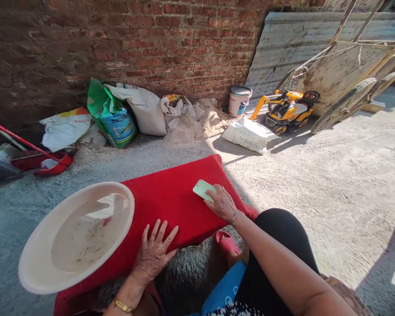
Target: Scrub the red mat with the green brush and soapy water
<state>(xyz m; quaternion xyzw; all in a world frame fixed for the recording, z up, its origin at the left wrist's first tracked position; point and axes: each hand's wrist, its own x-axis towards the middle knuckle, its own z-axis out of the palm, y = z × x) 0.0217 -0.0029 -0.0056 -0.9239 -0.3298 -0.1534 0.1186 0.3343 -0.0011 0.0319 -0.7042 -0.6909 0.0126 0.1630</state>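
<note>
A red cloth (171, 188) covers a low oblong surface in front of me. My right hand (221, 202) grips a pale green, flat oblong thing with rounded corners (203, 188) and rests it on the cloth; a small dark dot shows near its far end. I cannot tell its exact kind, since the fingers cover part of it. Palm down, my left hand (154, 252) lies on the near edge of the cloth with its fingers spread. To its left, a large pale basin (29, 259) holds water with dark sediment and stands partly on the cloth.
Sacks (145, 105) and a sand heap (197, 123) line the brick wall (184, 44). A white bucket (239, 101), a flat white sack (248, 134), a toy excavator (291, 109) and a cart (345, 87) stand at the right. A red dustpan (57, 164) lies at the left.
</note>
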